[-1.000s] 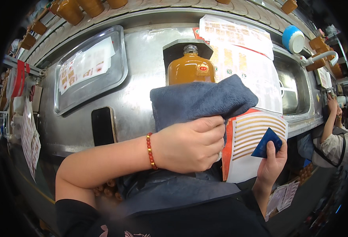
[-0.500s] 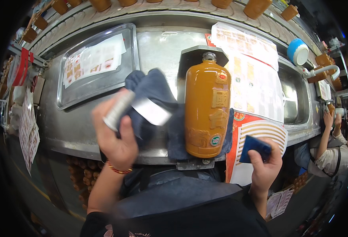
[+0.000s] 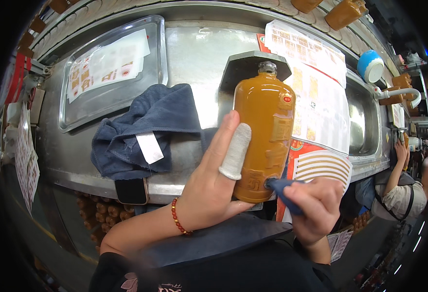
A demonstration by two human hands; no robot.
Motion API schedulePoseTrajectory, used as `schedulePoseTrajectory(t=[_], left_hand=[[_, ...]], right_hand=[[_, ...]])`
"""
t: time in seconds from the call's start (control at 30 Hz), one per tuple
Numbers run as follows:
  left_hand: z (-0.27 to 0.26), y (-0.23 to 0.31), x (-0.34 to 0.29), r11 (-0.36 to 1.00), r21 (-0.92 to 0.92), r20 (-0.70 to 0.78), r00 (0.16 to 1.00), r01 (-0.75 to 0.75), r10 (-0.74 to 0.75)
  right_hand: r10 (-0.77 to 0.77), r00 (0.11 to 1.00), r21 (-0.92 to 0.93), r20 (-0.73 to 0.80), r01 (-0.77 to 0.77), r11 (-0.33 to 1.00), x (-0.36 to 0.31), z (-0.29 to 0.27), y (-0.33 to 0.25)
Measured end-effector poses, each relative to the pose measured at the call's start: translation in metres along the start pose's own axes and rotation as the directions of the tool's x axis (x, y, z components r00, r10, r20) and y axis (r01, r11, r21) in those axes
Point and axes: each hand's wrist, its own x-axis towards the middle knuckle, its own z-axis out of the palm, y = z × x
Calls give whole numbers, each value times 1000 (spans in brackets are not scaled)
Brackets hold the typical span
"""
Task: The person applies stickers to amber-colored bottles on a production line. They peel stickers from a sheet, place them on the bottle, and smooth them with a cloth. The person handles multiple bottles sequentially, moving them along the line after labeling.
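Note:
A mustard-brown bottle with raised lettering and small stickers leans back, its neck against a dark angular stand. My left hand holds its left side and base, fingers stretched along the wall. One finger wears a whitish finger cot. In my right hand, a flat dark blue piece is pinched, its tip pressed against the bottle's lower right. A crumpled dark blue cloth with a white label lies left of the bottle.
A metal tray holds sticker sheets at the left. More sticker sheets and a sheet with curved gold strips lie right of the bottle. A sink follows. The phone sits at the front edge. Another person works far right.
My left hand has let go of the blue cloth, which now lies on the counter, and has gone to the bottle. My right hand has brought the blue piece against the bottle, which has turned slightly.

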Motion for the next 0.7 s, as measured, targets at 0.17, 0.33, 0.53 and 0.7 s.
schedulePoseTrajectory(t=[0.17,0.33,0.53,0.7], left_hand=[[1,-2,-1,995,-25,-7,995,100,-100],[0,1,-1,991,-20,-23,990,135,-136],[0,14,2,994,65,-87,993,86,-80],[5,11,-1,997,63,-154,988,42,-32]], right_hand=[[-101,995,61,17,100,993,0,0,8],[-28,999,-4,31,28,1000,4,-7,8],[-159,981,-80,114,169,982,14,-12,-2],[-157,976,-118,150,175,977,23,-13,-6]])
